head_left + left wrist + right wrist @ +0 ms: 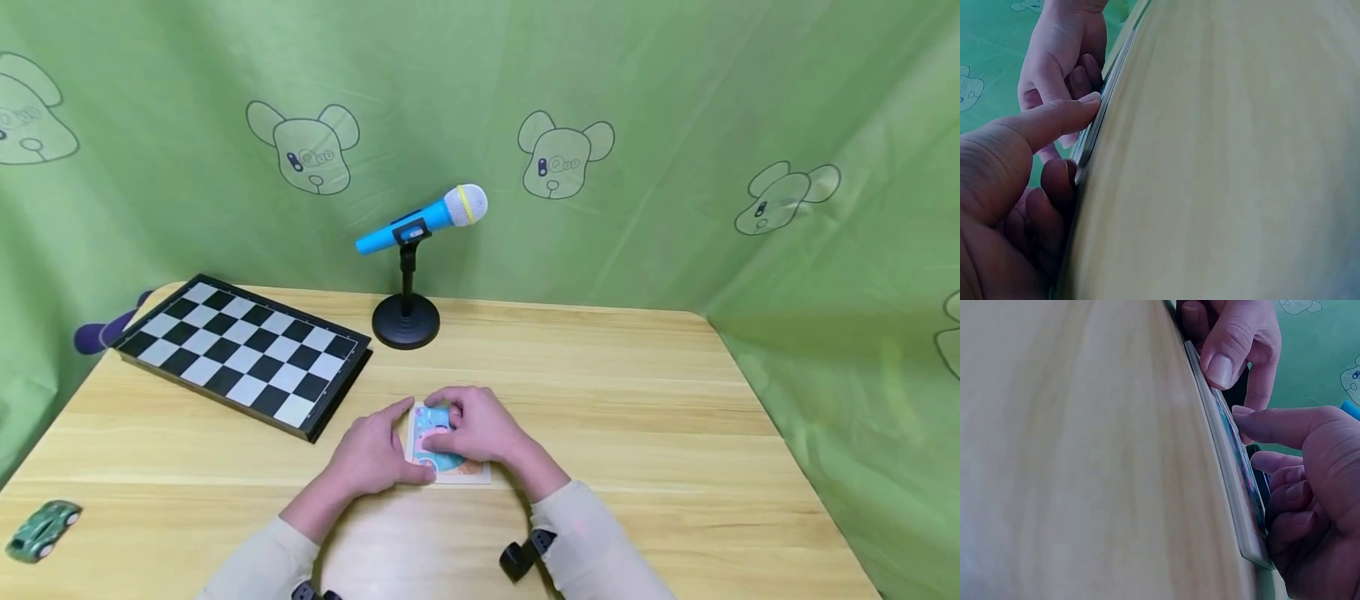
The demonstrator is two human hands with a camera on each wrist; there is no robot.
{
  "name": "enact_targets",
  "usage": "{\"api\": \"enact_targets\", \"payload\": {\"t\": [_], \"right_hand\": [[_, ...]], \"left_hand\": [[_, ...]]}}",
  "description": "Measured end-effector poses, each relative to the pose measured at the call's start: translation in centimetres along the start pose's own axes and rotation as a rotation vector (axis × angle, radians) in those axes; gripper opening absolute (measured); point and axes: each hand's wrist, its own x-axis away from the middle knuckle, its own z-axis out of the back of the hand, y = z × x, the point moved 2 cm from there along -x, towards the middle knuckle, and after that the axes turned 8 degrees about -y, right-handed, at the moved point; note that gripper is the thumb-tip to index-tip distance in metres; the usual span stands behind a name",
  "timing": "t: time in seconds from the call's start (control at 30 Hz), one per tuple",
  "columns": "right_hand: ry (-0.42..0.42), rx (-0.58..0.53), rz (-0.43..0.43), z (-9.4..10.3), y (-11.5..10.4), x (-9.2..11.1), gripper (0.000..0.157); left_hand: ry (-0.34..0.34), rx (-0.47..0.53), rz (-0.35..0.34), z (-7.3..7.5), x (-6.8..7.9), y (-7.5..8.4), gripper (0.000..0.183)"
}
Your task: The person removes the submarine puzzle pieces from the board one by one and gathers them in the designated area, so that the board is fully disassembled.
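Note:
A small flat picture puzzle (462, 477), with a pale border and a blue and pink picture, lies on the table before me. My left hand (372, 454) holds its left side, the forefinger at the far corner and the thumb at the near edge. From the right, my right hand (477, 425) reaches over the puzzle, its thumb and curled forefinger gripping at the picture and covering much of it. In the right wrist view the puzzle (1225, 453) appears edge-on, with the left thumb (1221, 370) on its face.
A folded chessboard (247, 350) lies at the back left. Behind the hands stands a blue toy microphone (420, 223) on a black round-based stand (406, 323). A green toy car (42, 531) sits at the left front. A green curtain (465, 83) hangs behind the wooden table (637, 392).

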Motion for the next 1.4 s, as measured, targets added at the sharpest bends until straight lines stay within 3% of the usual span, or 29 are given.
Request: {"api": "enact_targets", "payload": {"t": [0.47,1.07,1.4], "right_hand": [[-0.031,0.021,-0.008,0.16,-0.57,-0.46,0.040],[-0.010,-0.272,-0.095,-0.25,-0.63,-0.82,0.039],[0.071,-0.312,-0.101,-0.50,-0.52,-0.50,0.041]], "left_hand": [[-0.009,0.025,0.009,0.05,-0.04,-0.40,0.110],[-0.014,0.040,0.019,-0.08,-0.13,-0.37,0.111],[-0.013,0.039,0.017,-0.08,-0.11,-0.49,0.111]]}}
